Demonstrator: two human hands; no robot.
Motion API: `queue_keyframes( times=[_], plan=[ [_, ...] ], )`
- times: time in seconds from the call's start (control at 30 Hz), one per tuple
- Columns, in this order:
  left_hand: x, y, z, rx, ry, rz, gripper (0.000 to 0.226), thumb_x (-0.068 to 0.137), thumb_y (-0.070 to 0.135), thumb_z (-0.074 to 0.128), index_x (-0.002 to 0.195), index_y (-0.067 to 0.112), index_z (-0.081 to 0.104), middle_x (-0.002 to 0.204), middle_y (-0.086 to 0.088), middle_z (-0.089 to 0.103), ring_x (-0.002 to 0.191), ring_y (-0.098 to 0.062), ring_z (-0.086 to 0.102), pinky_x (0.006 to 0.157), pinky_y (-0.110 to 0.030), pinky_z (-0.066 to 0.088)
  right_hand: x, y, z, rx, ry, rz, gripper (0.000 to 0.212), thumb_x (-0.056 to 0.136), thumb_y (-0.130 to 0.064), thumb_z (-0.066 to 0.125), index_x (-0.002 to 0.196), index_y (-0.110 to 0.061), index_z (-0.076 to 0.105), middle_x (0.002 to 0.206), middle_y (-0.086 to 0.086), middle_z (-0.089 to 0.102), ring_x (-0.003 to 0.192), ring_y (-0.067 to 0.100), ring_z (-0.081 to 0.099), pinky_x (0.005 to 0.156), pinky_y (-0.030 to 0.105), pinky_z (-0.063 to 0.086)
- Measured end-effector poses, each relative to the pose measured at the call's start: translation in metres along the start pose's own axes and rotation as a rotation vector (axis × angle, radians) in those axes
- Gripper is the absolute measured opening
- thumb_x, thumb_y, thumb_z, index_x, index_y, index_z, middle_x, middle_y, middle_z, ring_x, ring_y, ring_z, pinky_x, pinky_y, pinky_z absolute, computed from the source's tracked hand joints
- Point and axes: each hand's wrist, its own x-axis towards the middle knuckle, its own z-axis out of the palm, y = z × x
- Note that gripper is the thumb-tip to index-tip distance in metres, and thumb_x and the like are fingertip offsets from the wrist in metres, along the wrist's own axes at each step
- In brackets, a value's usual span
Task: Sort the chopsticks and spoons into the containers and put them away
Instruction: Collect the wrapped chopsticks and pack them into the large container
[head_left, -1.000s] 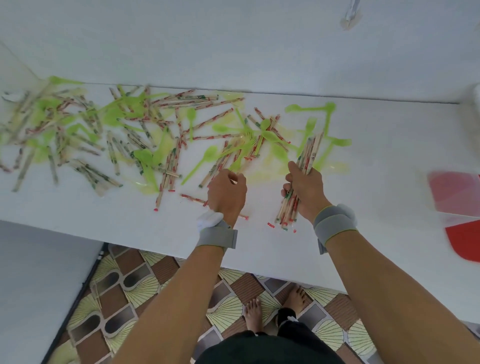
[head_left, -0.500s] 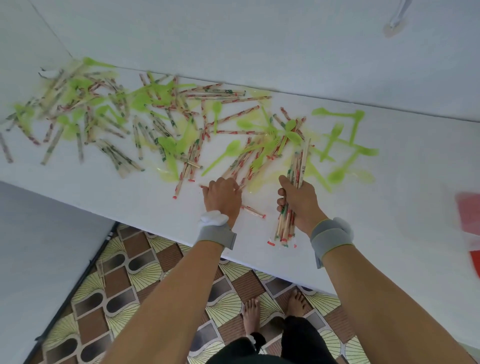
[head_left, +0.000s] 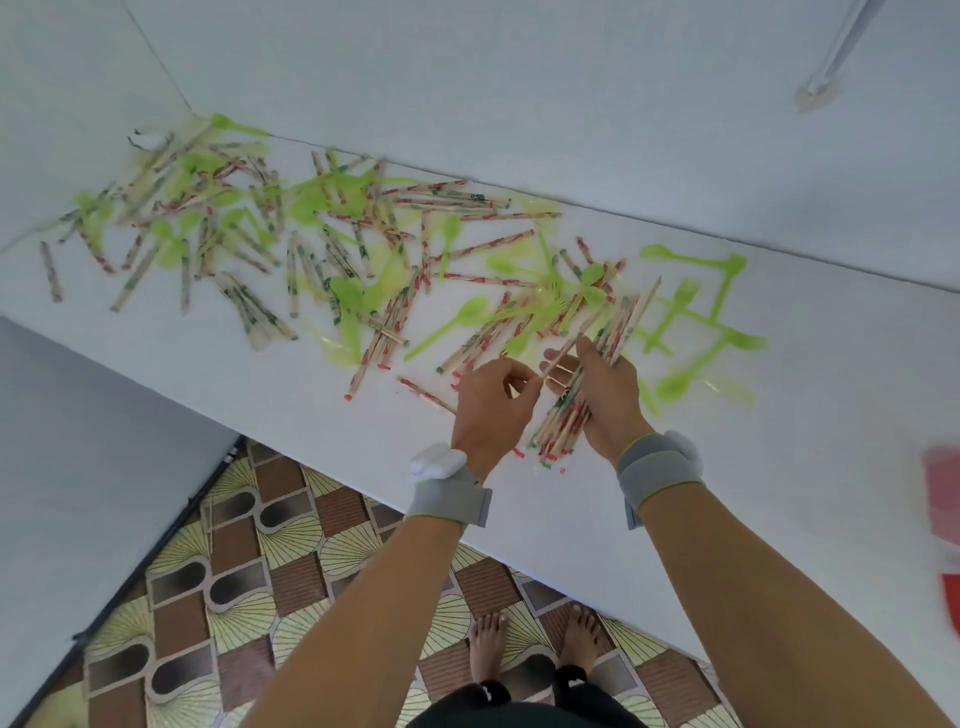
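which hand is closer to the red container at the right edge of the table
Right. The right hand, gripping a bundle of chopsticks, is on the red container's side; the left hand is farther left.

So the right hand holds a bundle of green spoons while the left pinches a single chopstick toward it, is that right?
Not quite. In the head view the right hand holds a bundle of wrapped chopsticks, not spoons; the green spoons lie on the white table. The left hand does pinch a single chopstick toward it.

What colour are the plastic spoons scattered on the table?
Bright translucent green; the head view shows a spoon clearly on the white table.
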Motion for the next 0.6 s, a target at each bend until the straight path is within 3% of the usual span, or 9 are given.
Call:
queue_keyframes(
  times=[0.17, 0.27, 0.37, 0.43, 0.53, 0.6],
  plan=[
    [-0.007, 0.005, 0.016, -0.045, 0.017, 0.018, 0.006, 0.087, 0.015, 0.071, 0.082, 0.015, 0.073, 0.072, 0.007, 0.066, 0.063, -0.005, 0.051, 0.066, -0.03, 0.048, 0.008, -0.007, 0.0, 0.078, 0.028, 0.029, 0.035, 0.105, -0.023, 0.056, 0.13, 0.0, 0.047, 0.096, 0.017, 0.075, 0.084, 0.031, 0.076, 0.074, 0.046, 0.062],
    [-0.012, 0.009, 0.022, -0.074, 0.028, 0.009, 0.005, 0.088, 0.012, 0.071, 0.084, 0.014, 0.074, 0.075, 0.004, 0.067, 0.064, -0.004, 0.051, 0.064, -0.023, 0.045, 0.011, -0.009, -0.001, 0.071, 0.015, 0.059, 0.021, 0.104, -0.02, 0.057, 0.116, -0.006, 0.048, 0.079, 0.012, 0.065, 0.066, 0.027, 0.068, 0.068, 0.046, 0.061],
    [-0.017, 0.008, 0.025, -0.062, 0.046, -0.055, 0.012, 0.092, 0.017, 0.067, 0.083, 0.013, 0.073, 0.076, 0.005, 0.068, 0.065, -0.004, 0.052, 0.064, -0.019, 0.042, 0.015, -0.009, -0.004, -0.101, -0.017, 0.038, 0.011, 0.104, -0.02, 0.056, 0.104, -0.009, 0.053, 0.07, 0.006, 0.054, 0.054, 0.021, 0.056, 0.063, 0.038, 0.054],
    [-0.02, 0.0, 0.024, -0.027, 0.143, -0.128, 0.015, 0.094, 0.022, 0.064, 0.081, 0.015, 0.068, 0.078, 0.007, 0.065, 0.069, -0.004, 0.053, 0.066, -0.024, 0.044, 0.017, -0.009, -0.005, -0.219, -0.053, 0.026, 0.007, 0.104, -0.021, 0.056, 0.104, -0.014, 0.057, 0.069, 0.003, 0.048, 0.051, 0.018, 0.049, 0.061, 0.035, 0.051],
    [-0.021, -0.021, 0.02, 0.101, 0.346, -0.302, 0.017, 0.095, 0.034, 0.058, 0.088, 0.019, 0.059, 0.089, 0.004, 0.062, 0.085, -0.019, 0.058, 0.071, -0.037, 0.049, 0.018, -0.007, -0.006, -0.304, -0.101, 0.074, 0.007, 0.103, -0.02, 0.059, 0.106, -0.014, 0.057, 0.067, 0.001, 0.045, 0.049, 0.017, 0.044, 0.056, 0.032, 0.048],
    [-0.019, -0.031, 0.013, 0.19, 0.392, -0.416, 0.022, 0.095, 0.041, 0.058, 0.097, 0.019, 0.056, 0.098, 0.002, 0.06, 0.094, -0.024, 0.058, 0.071, -0.038, 0.047, 0.016, -0.005, -0.004, -0.346, -0.136, 0.102, 0.008, 0.102, -0.019, 0.06, 0.1, -0.014, 0.054, 0.067, 0.002, 0.046, 0.049, 0.017, 0.044, 0.054, 0.031, 0.047]
  ],
)
